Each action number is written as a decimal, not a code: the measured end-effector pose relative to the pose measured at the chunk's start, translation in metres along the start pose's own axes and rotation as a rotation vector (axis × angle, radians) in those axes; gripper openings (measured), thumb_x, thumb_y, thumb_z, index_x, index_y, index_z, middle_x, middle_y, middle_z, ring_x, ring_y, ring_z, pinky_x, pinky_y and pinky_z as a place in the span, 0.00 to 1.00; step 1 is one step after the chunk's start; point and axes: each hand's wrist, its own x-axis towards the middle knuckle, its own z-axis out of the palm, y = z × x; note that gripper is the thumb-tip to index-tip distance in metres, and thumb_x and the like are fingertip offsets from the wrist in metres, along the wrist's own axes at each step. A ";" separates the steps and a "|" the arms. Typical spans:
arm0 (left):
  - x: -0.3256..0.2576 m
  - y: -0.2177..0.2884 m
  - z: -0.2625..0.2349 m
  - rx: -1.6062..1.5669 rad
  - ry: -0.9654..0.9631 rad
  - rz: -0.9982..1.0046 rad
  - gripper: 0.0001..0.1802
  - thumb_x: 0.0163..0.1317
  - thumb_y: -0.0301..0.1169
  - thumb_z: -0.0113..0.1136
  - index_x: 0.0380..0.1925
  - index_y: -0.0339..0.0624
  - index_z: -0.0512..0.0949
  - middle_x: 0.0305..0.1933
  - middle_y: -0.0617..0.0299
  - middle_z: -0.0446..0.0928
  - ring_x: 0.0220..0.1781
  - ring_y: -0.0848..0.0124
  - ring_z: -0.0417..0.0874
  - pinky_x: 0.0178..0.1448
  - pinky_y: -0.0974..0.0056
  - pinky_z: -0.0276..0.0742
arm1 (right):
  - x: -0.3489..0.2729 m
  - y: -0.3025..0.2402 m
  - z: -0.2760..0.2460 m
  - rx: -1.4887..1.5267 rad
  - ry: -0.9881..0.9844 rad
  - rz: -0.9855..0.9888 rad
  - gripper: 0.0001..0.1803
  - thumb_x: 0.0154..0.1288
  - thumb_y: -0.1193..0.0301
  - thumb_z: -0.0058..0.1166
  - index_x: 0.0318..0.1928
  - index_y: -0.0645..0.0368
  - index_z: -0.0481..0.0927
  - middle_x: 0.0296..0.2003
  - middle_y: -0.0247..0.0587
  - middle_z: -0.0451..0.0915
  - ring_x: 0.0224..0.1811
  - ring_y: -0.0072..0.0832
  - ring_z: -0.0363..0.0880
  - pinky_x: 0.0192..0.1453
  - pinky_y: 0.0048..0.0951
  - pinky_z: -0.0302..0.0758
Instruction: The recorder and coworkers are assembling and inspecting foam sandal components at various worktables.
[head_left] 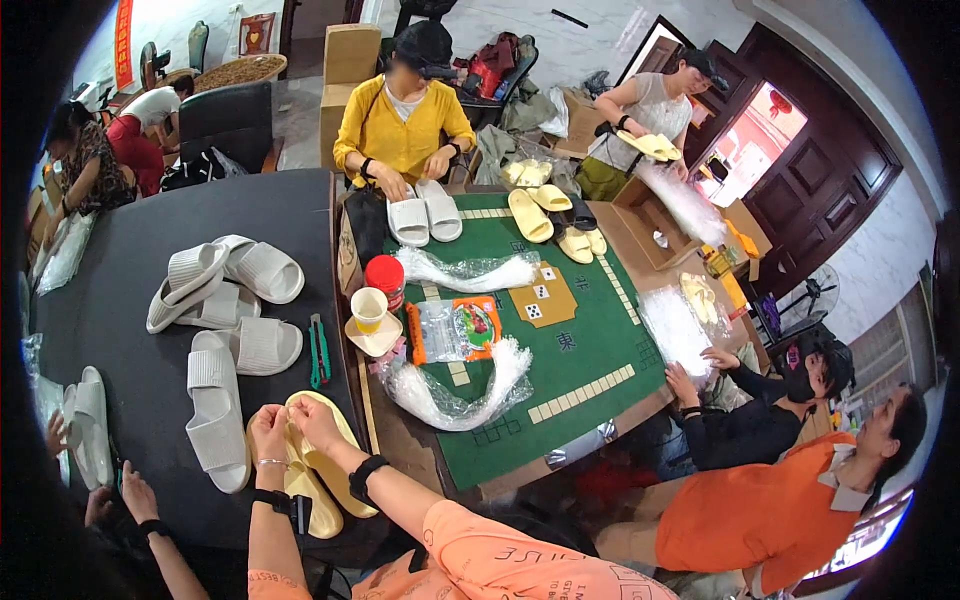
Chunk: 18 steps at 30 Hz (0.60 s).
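Note:
A pair of pale yellow slide slippers (322, 517) lies side by side on the dark table in front of me. Above their far ends, my left hand (268, 432) and my right hand (314, 422) come close together, fingers pinched. Whatever sits between the fingertips is too small to make out. Part of the slippers is hidden under my hands and right forearm. Just left of them a light grey slide slipper (217, 415) rests flat, and more grey slippers (265, 268) are heaped farther off. A green utility knife (319, 352) lies beyond my hands.
Right of the dark table (130, 270) stands a green-topped table (590, 350) with bundles of clear ties (470, 400), an orange packet (455, 330), a red-lidded jar (384, 280) and a paper cup (369, 308). Co-workers surround both tables; one's hand (138, 492) is at lower left.

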 end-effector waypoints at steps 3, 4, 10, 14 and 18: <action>-0.003 -0.004 -0.012 -0.014 0.032 -0.043 0.02 0.55 0.25 0.54 0.26 0.39 0.72 0.25 0.71 0.70 0.27 0.83 0.67 0.33 0.78 0.63 | -0.004 -0.001 0.004 -0.078 -0.032 0.010 0.05 0.57 0.73 0.46 0.30 0.62 0.72 0.18 0.33 0.72 0.18 0.21 0.68 0.23 0.23 0.65; -0.004 -0.004 -0.014 -0.030 0.051 -0.048 0.02 0.55 0.25 0.53 0.26 0.38 0.72 0.25 0.70 0.71 0.28 0.83 0.67 0.33 0.78 0.64 | -0.006 -0.001 0.007 -0.205 0.029 -0.185 0.06 0.57 0.73 0.45 0.32 0.62 0.72 0.23 0.39 0.73 0.23 0.29 0.70 0.28 0.28 0.67; 0.012 0.044 0.013 0.468 -0.081 0.123 0.10 0.53 0.31 0.53 0.32 0.37 0.76 0.32 0.57 0.77 0.35 0.69 0.76 0.40 0.67 0.71 | -0.075 -0.014 -0.026 -0.430 0.023 -0.352 0.09 0.53 0.69 0.47 0.30 0.63 0.71 0.27 0.52 0.69 0.34 0.45 0.67 0.38 0.36 0.65; 0.006 0.030 0.010 0.734 -0.137 0.154 0.13 0.57 0.35 0.47 0.33 0.41 0.78 0.36 0.51 0.76 0.42 0.57 0.75 0.48 0.60 0.69 | -0.102 0.008 -0.033 -0.956 0.042 -0.335 0.15 0.50 0.64 0.52 0.32 0.64 0.71 0.31 0.51 0.71 0.38 0.43 0.67 0.42 0.40 0.62; -0.015 0.026 0.021 1.059 -0.128 0.142 0.11 0.52 0.39 0.50 0.30 0.51 0.79 0.33 0.59 0.78 0.38 0.58 0.73 0.47 0.60 0.67 | -0.096 -0.003 -0.019 -1.028 -0.087 -0.370 0.19 0.49 0.61 0.53 0.37 0.64 0.70 0.36 0.49 0.70 0.42 0.43 0.66 0.44 0.41 0.60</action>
